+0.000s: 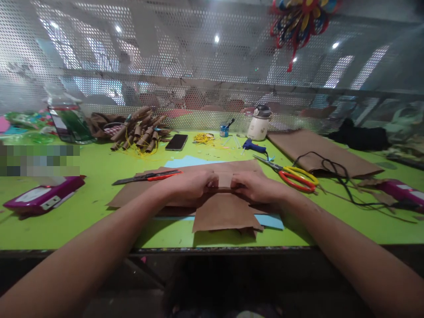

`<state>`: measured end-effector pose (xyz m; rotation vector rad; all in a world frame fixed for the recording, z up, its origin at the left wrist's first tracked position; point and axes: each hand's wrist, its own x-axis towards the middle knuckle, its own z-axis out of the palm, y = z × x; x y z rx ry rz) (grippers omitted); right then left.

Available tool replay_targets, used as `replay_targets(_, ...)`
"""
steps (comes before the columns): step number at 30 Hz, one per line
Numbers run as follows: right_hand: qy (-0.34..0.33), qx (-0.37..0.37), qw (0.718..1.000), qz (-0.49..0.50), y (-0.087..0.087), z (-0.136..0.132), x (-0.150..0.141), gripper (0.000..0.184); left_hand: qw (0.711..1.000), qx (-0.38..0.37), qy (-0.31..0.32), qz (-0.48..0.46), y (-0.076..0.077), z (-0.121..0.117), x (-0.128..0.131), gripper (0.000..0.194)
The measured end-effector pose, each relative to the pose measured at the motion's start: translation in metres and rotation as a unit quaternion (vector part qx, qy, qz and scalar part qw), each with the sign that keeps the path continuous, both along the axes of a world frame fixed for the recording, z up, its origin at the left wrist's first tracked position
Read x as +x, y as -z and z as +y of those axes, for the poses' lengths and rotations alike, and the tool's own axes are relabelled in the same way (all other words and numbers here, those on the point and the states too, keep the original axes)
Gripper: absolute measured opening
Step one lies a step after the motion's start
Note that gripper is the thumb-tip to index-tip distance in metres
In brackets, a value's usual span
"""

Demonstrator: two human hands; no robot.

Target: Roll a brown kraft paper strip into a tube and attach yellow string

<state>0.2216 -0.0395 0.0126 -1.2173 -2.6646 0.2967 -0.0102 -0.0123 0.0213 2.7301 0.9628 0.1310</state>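
A sheet of brown paper (pixel 225 212) lies in front of me, its near part hanging toward the table edge, with a folded or rolled strip across it. My left hand (pixel 198 183) pinches this paper on the left of the strip. On the other side my right hand (pixel 250 184) pinches it too, fingers curled inward. Between the two hands a short stretch of lighter brown paper shows. More brown paper sheets (pixel 132 195) and light blue paper (pixel 270 221) lie underneath. An orange-handled cutter or scissors (pixel 149 177) rests beside my left hand.
Scissors with orange and yellow handles (pixel 296 176) lie right of my hands, near a blue glue gun (pixel 254 145). Farther back are a phone (pixel 176 142), rolled brown paper tubes (pixel 142 132), yellow string (pixel 203 139) and a white jug (pixel 258 126). A purple power strip (pixel 44 196) sits left.
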Motion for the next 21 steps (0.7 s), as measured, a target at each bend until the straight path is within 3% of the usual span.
replay_targets(9, -0.011, -0.001, 1.0, -0.011, 0.001, 0.002, 0.007, 0.007, 0.997, 0.042, 0.036, 0.046, -0.017, -0.008, -0.002, 0.011)
replay_targets(15, -0.005, 0.012, 1.0, -0.019, 0.002, -0.001, 0.006, 0.007, 0.993, 0.074, 0.05, 0.077, -0.014, -0.009, -0.002, 0.021)
replay_targets(21, -0.005, 0.063, 0.997, -0.046, 0.003, -0.004, 0.003, 0.005, 0.996, 0.045, 0.02, 0.072, -0.023, -0.013, 0.002, 0.02)
